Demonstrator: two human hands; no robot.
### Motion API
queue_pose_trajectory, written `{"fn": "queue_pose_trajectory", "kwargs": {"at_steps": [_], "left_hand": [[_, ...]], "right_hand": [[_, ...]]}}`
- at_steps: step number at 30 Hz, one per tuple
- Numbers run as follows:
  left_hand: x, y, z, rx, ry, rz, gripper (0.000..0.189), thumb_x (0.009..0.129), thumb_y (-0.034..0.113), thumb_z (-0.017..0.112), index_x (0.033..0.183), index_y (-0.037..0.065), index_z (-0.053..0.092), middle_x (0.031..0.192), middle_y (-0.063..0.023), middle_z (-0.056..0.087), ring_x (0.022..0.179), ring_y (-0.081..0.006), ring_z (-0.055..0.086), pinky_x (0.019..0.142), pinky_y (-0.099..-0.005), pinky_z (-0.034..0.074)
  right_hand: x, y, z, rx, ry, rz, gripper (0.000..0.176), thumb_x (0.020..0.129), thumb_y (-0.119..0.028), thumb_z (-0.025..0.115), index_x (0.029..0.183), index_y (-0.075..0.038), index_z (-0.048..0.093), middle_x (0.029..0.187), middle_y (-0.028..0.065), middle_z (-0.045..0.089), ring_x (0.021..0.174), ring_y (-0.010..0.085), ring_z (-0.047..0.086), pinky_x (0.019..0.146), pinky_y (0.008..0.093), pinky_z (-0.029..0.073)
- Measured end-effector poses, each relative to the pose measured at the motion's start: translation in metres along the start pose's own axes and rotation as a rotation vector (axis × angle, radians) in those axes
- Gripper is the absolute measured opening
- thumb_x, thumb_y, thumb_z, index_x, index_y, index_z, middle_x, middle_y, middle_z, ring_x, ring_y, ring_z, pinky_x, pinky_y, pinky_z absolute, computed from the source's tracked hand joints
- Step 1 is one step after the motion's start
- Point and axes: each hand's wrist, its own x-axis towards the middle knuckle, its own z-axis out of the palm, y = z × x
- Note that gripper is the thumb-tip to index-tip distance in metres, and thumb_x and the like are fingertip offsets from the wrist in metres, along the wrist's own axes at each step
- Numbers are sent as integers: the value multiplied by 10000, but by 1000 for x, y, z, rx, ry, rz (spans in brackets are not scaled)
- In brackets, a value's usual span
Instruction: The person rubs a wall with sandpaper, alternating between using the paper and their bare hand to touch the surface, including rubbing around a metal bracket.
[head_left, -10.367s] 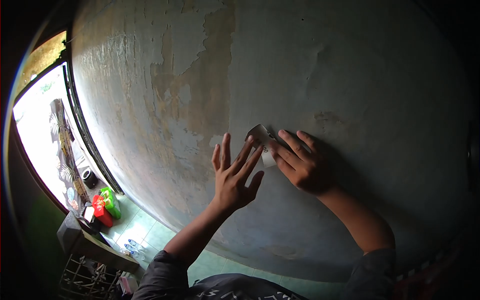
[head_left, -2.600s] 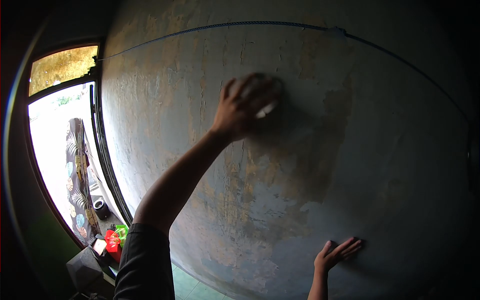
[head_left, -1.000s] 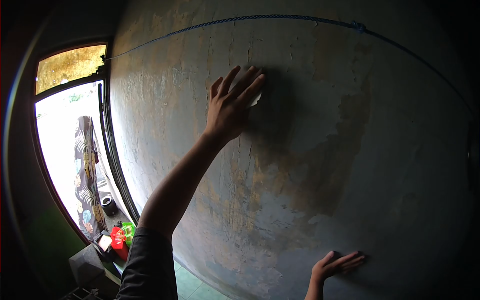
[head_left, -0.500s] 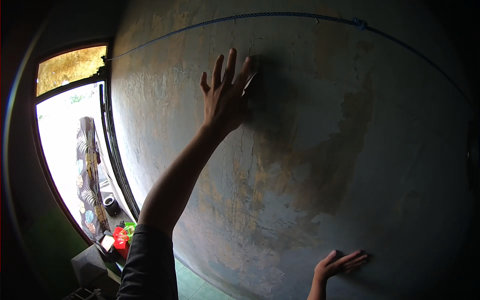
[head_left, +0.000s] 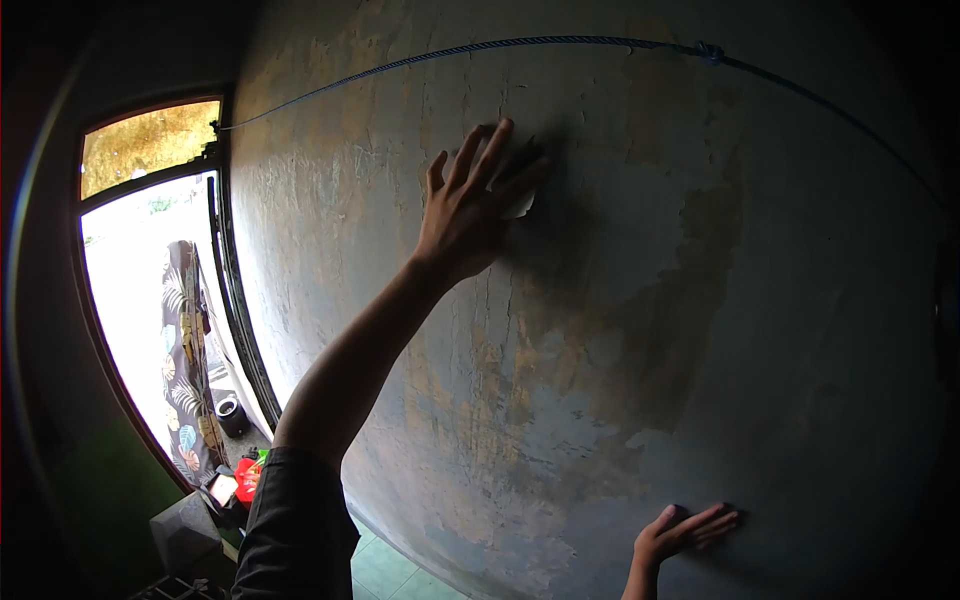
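My left hand [head_left: 465, 215] reaches up against the grey wall [head_left: 620, 240], which has peeling, cracked paint and brown stains. Its fingers are bent, and a thin pale piece [head_left: 522, 205] shows between thumb and index finger; most of it is hidden behind the hand, and I cannot tell what it is. Low on the right, my right hand [head_left: 685, 535] lies with its palm side to the wall, fingers stretched out and thumb apart, holding nothing.
A blue rope [head_left: 520, 42] with a knot spans the wall above my hands. On the left is a bright doorway [head_left: 130, 290] with a leaf-patterned cloth [head_left: 185, 350]. Below it are a red item [head_left: 246, 482] and a grey box [head_left: 185, 530]. Pale green tiles [head_left: 380, 570] cover the floor.
My left hand has moved down and to the right along the wall, and more of the pale piece shows. My right hand stays at nearly the same spot. The view has shifted slightly.
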Motion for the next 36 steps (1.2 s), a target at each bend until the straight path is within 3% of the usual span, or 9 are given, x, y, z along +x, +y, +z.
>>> {"fn": "queue_pose_trajectory", "kwargs": {"at_steps": [7,11,16,20,23,25,30,32,36], "left_hand": [[-2,-23,10,-56,98,-117,689,956,131,641,1585,316,427,1724,-42,274,1604,-329,176,1220,-661,146],[-11,9,-3,-23,-156,90,615,1019,206,573,1597,322,400,1737,-38,244,1610,-346,145,1224,-667,91],[3,-10,12,-229,95,-318,544,1046,325,543,1580,343,444,1742,-86,211,1606,-405,102,1219,-688,-28],[-16,18,5,-102,-98,1,545,1044,340,540,1577,391,438,1758,-64,146,1609,-389,98,1217,-700,-17],[-11,2,12,-2,31,-144,566,1039,341,555,1587,385,420,1757,-77,138,1609,-391,100,1218,-708,10],[7,-11,15,-89,47,-521,525,1073,389,463,1595,353,414,1745,-130,162,1608,-400,89,1214,-715,47],[-14,31,7,-127,-81,-14,553,1041,349,508,1586,385,423,1753,-88,163,1619,-360,71,1221,-699,24],[-12,33,6,-101,-62,-20,558,1030,350,529,1577,398,435,1751,-91,168,1616,-367,88,1220,-703,23],[4,7,15,-115,86,-502,572,1017,320,542,1574,400,444,1744,-93,194,1600,-407,135,1236,-682,53]], "right_hand": [[0,1,0,14,11,-6,827,1081,-590,301,1670,-36,131,1732,260,71,1587,491,79,1247,610,93],[0,0,-1,7,8,-9,833,1078,-591,316,1669,-33,134,1731,261,75,1588,489,79,1249,609,89],[-2,3,-5,18,-26,-17,834,1076,-591,324,1670,-35,136,1731,261,79,1589,486,82,1251,608,89],[-3,6,-5,21,-39,-30,852,1070,-611,318,1669,-34,131,1728,268,72,1584,500,80,1243,623,99],[-8,13,-2,39,-73,-12,892,1056,-652,308,1669,-33,117,1723,284,61,1575,528,70,1226,656,112],[-8,13,-2,40,-78,-12,888,1058,-643,316,1669,-32,114,1723,284,57,1575,531,65,1225,656,114],[-6,14,-3,28,-46,-62,862,1065,-607,339,1667,-26,132,1728,274,65,1579,520,70,1226,652,105],[-7,11,-3,31,-26,-68,851,1067,-593,349,1664,-21,147,1729,271,71,1580,516,76,1227,646,103],[-7,13,-1,57,-37,-81,846,1065,-578,363,1660,-13,155,1725,286,65,1574,533,70,1213,664,106]]}}
